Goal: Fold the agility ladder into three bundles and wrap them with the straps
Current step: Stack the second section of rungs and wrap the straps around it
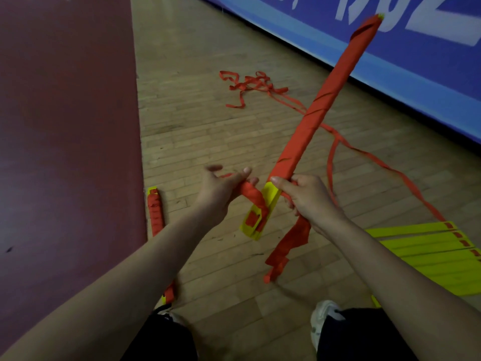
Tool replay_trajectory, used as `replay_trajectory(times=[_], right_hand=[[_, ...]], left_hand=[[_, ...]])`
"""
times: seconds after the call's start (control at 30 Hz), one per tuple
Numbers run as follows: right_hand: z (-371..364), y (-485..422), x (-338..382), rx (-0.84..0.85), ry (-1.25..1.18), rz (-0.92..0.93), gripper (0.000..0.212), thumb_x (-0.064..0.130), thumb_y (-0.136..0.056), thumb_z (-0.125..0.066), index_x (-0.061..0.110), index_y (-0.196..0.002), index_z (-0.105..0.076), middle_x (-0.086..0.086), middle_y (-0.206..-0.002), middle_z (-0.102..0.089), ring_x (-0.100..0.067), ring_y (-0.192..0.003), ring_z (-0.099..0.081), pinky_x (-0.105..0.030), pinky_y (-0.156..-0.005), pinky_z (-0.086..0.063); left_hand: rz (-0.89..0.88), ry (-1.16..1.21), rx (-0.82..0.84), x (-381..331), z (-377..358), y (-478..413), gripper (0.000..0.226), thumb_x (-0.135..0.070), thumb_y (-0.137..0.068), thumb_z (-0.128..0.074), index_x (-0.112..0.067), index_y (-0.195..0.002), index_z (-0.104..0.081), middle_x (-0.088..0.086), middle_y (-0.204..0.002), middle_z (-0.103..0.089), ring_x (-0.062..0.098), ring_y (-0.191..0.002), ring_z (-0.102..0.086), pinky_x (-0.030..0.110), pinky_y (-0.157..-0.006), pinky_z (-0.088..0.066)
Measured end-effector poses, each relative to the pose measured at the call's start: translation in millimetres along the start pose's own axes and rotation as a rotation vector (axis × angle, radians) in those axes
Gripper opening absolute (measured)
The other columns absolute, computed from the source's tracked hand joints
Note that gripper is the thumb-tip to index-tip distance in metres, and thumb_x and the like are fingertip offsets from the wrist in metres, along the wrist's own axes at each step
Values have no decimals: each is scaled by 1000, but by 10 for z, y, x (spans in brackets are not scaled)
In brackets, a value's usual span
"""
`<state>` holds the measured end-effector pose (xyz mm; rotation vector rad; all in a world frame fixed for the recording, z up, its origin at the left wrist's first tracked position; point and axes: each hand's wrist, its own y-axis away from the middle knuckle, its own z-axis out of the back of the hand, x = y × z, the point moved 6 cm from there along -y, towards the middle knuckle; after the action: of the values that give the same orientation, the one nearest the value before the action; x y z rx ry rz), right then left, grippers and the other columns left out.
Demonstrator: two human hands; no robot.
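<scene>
A: While the right hand (309,199) has its grip closed round the bundle (325,105) low down, the left hand (221,194) pinches the strap (253,198), drawn leftward.
B: Bundle where?
A: In the air, tilted far-right, yellow end bare by the hands. Best: strap taut, overlap turns down over the yellow, right grip firm.
B: Rest?
A: Wrapped bundle (155,212) on the floor (208,126) near left; loose rungs (429,246) near right.
</scene>
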<state>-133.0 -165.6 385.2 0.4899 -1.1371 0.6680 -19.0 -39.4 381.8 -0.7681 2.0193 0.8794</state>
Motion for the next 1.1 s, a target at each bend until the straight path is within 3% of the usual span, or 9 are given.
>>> replay_trajectory(times=[0.1, 0.27, 0.4, 0.53, 0.63, 0.7, 0.87, 1.0, 1.1], right_hand=[[13, -13, -22, -41, 21, -9, 38, 26, -90, -64, 9, -58, -57, 5, -34, -45, -6, -29, -40, -18, -36, -33], [106, -19, 1, -123, 64, 27, 42, 26, -91, -63, 15, -52, -52, 6, -34, -45, -4, -27, -40, -15, -33, -33], [138, -14, 18, -156, 101, 48, 42, 26, -92, -62, 17, -52, -51, 2, -42, -48, -4, -28, -43, -15, -33, -34], [165, -17, 30, -157, 183, 61, 41, 27, -93, -60, 16, -54, -52, 3, -42, -50, -4, -28, -44, -15, -35, -35], [171, -24, 22, -157, 187, 67, 41, 27, -92, -60, 16, -53, -52, 5, -41, -49, -5, -28, -44, -17, -35, -36], [166, -21, 34, -147, 183, 78, 42, 26, -92, -61, 17, -53, -51, 5, -38, -48, -4, -27, -43, -16, -35, -34], [116, 18, 69, -83, 155, 89, 41, 27, -92, -61, 16, -53, -51, 8, -33, -48, -5, -27, -44, -15, -35, -35], [91, 46, 67, -45, 65, 71, 40, 24, -92, -62, 15, -54, -53, 5, -34, -47, -4, -28, -41, -16, -34, -34], [87, 53, 92, -33, 9, 92, 40, 25, -91, -63, 13, -54, -54, 4, -36, -45, -6, -30, -40, -18, -36, -33]], left_hand=[[45, -132, 45, -2, -48, -2, 44, -8, -92, -61, -19, -128, -37, 13, -88, -60, 20, -72, -64, 26, -61, -58], [188, -393, 224, 49, -32, 91, 44, 12, -86, -58, -4, -126, -47, 16, -90, -61, 18, -70, -66, 26, -69, -58], [101, -724, 235, -16, -3, 86, 17, -17, -99, -52, -4, -111, -52, 15, -86, -63, 20, -58, -66, 33, -60, -59], [117, -566, 400, -45, -32, 90, 27, 2, -85, -64, -6, -111, -57, 12, -91, -59, 15, -69, -66, 26, -66, -60], [-35, -918, 579, -67, -76, 109, 31, 7, -78, -70, -8, -104, -64, 6, -83, -63, 12, -68, -64, 25, -68, -58], [-165, -1136, 479, -104, -42, 49, 19, -7, -79, -75, -10, -97, -68, 3, -80, -63, 11, -69, -61, 30, -71, -55], [-660, -1722, 145, -168, -55, 14, 27, -52, -83, -63, -38, -104, -72, 4, -133, -39, 28, -124, -27, 32, -96, -19], [-1023, -1617, 340, -231, -263, 205, 27, -42, -90, -55, -27, -104, -72, 2, -112, -56, 22, -103, -48, 37, -88, -35], [-667, -1178, 385, -157, -226, 147, 20, -19, -92, -62, -15, -111, -60, -4, -79, -66, 0, -64, -55, 13, -66, -42]])
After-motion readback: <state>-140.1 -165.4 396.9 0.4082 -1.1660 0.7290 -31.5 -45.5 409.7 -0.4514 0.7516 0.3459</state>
